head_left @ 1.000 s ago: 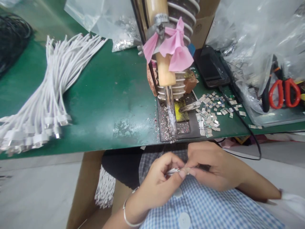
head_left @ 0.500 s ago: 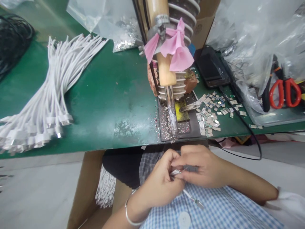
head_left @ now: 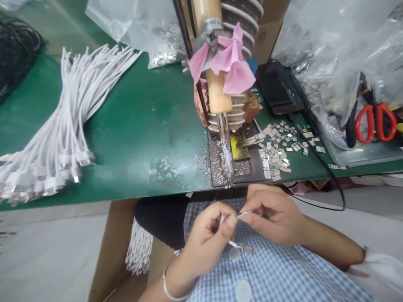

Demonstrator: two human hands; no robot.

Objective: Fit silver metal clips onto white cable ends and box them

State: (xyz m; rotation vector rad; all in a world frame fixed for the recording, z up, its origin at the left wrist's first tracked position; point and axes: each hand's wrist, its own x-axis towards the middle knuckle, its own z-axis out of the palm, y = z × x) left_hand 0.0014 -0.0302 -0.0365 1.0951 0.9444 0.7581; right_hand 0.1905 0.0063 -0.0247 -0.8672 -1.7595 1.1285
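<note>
I watched both bare hands working just below the near edge of the green table (head_left: 132,121), in front of a blue-checked garment (head_left: 270,268). The left hand (head_left: 208,241) was curled closed, its thumb and forefinger pinching a white cable (head_left: 244,214) near its tip. The right hand (head_left: 277,216) faced it, thumb and fingertips drawn together on that same cable's end, with a thin wire showing beside the thumb. Under the left thumb a small circuit-board connector (head_left: 245,248) dangled on a short white lead — I could not tell whether that lead and the pinched end belonged to one piece. Above the hands, the soldering iron (head_left: 220,94) pointed down on its stand, a pink cloth (head_left: 237,71) knotted round it and its tip over a dark, debris-flecked plate, next to a yellow sponge (head_left: 234,147). Loose connector boards (head_left: 277,155) lay scattered to the right, near a smartphone (head_left: 277,90); farther right I saw red-handled scissors (head_left: 372,121). A bundle of white cables (head_left: 71,100) covered the table's left side — and more white cables (head_left: 139,247) stood in a cardboard box (head_left: 105,251) below.
</note>
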